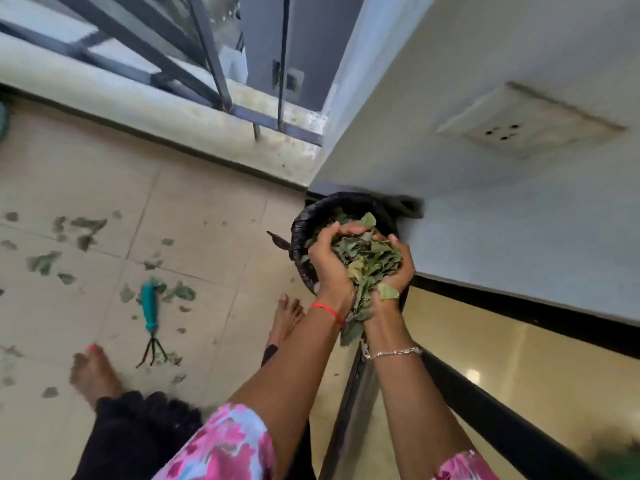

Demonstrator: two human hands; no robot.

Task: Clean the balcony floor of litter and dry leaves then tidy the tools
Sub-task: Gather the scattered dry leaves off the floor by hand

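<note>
A heap of dry green leaves is cupped between both my hands. My left hand and my right hand press together around it, right over a bin lined with a black bag in the balcony corner. Some leaves lie inside the bin. More dry leaves are scattered on the beige tiled floor to the left. A small hand rake with a teal handle lies on the tiles among leaves, apart from my hands.
My bare feet stand on the tiles near the rake. A low ledge with a metal railing runs along the far side. A pale wall with a socket plate rises on the right, with a dark door threshold below it.
</note>
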